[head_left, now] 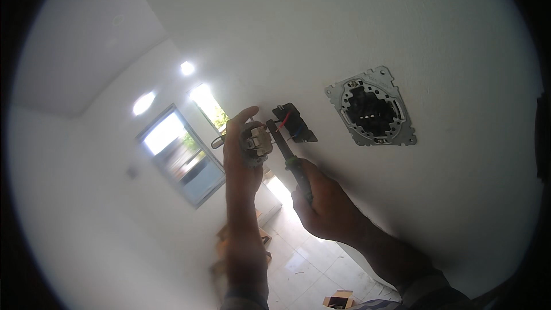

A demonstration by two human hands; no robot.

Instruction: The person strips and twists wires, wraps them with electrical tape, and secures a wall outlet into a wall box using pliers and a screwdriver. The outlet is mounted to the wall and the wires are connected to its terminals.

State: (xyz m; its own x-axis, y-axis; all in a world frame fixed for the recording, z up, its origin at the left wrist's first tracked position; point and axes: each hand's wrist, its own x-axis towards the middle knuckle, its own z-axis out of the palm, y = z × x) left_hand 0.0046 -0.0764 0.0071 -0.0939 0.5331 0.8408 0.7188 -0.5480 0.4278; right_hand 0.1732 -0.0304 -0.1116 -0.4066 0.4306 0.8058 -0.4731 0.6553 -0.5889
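Left hand (241,158) clamped on grey metal-framed switch insert (256,142), right hand (324,204) gripping slim dark screwdriver (287,158) at it, red wire (283,119) from square wall box (294,121), second mounted insert (372,106), matte white plaster wall (447,34).

White wall (436,40) carries what we see. Metal mounting frame (372,107) sits flush on wall, dark insert at centre. Left of it, open wall box (294,123), red and blue wires poking out. Tiled floor (304,264) below: cardboard boxes (337,299) lying on it.
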